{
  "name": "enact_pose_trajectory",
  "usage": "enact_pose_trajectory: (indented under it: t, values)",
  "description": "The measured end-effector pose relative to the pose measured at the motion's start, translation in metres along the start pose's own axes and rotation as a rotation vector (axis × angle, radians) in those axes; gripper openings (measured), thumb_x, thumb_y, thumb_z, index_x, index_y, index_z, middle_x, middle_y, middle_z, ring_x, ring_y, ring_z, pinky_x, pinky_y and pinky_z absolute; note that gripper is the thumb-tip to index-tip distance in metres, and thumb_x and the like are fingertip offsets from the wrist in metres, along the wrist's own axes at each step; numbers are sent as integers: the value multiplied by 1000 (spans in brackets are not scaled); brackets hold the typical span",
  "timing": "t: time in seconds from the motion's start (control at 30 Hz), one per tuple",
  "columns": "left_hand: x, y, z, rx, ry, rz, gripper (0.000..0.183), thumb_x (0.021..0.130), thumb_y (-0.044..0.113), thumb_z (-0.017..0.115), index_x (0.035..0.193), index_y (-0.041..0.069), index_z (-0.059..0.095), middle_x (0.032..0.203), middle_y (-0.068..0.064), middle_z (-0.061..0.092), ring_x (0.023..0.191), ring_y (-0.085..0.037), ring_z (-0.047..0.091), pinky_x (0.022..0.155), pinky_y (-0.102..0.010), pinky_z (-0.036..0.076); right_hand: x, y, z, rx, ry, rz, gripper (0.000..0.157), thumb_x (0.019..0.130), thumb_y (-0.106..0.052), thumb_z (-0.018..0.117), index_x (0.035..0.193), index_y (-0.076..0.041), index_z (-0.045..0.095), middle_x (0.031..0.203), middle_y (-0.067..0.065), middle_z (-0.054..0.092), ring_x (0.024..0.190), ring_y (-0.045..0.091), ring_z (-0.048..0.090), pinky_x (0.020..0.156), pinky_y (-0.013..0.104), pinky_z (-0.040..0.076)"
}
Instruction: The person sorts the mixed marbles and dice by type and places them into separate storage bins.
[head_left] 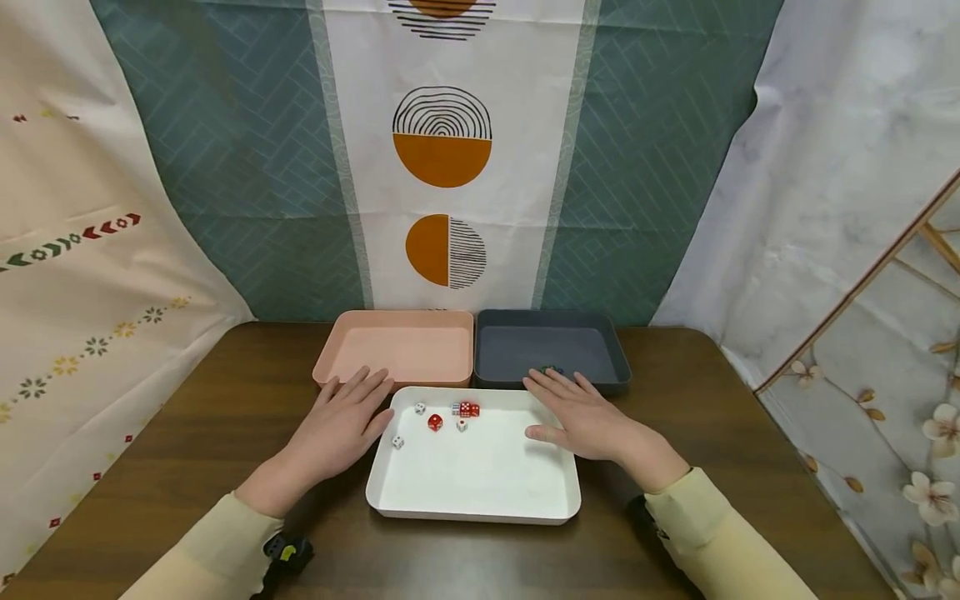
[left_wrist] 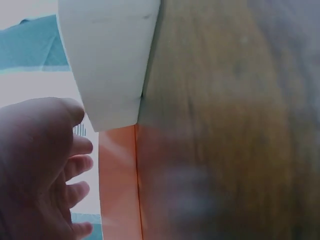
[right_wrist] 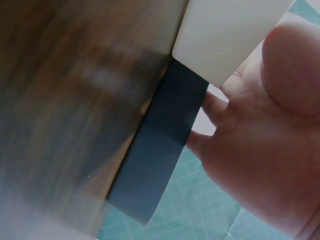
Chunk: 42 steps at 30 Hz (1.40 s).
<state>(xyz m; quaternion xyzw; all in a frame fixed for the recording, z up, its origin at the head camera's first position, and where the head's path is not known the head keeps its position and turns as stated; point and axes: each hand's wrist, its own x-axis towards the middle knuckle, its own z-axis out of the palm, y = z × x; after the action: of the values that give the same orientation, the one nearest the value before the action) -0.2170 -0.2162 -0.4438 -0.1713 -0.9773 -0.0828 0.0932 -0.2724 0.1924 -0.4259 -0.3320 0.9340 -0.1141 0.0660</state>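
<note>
A white tray (head_left: 480, 492) lies between the two hands, with several white dice (head_left: 398, 442) and red dice (head_left: 435, 422) in its upper left part. My left hand (head_left: 341, 429) is held flat over the tray's left edge, fingers straight toward the pink tray (head_left: 405, 346). Over the white tray's upper right corner, my right hand (head_left: 588, 421) spreads its fingers toward the dark grey tray (head_left: 525, 350). Both hands are empty. In the left wrist view the thumb of the left hand (left_wrist: 37, 160) overlaps the white tray's side wall (left_wrist: 112, 60).
Pink and dark trays stand side by side behind the white one on a brown wooden table (head_left: 255, 400). Small dark green things (head_left: 551, 369) lie in the dark tray, partly hidden by the right fingers. Patterned cloth (head_left: 442, 50) hangs behind the table.
</note>
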Motion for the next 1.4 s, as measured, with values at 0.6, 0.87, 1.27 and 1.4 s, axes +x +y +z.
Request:
enact_pose_trajectory:
  t: [0.6,0.87,1.27,1.4]
  values:
    - [-6,22,-23,51,14,139,55,101,34,82,147,4,71,167,-17,52,160,-45,36,123,-73,29,3,0,-5,-34,-28,28,91,108,-59,65,177,-14,27,184,8,19,169,35,14,134,65,6]
    - [-7,29,-28,75,-31,153,46,97,34,87,133,6,79,166,-17,52,160,-46,36,122,-71,32,3,-2,-4,-24,-33,27,90,108,-58,65,177,-14,27,184,8,20,169,35,14,134,65,5]
    - [-6,39,-22,141,-55,132,32,92,28,91,118,10,84,164,-21,52,158,-49,37,120,-71,36,2,-1,0,-29,-22,26,90,107,-59,65,177,-15,28,183,7,21,170,35,14,133,65,5]
    - [-5,42,-19,167,-58,120,28,92,27,91,113,11,84,164,-21,52,158,-49,38,119,-70,37,2,0,2,-39,-16,22,90,107,-61,63,177,-15,28,183,7,22,169,35,15,133,66,7]
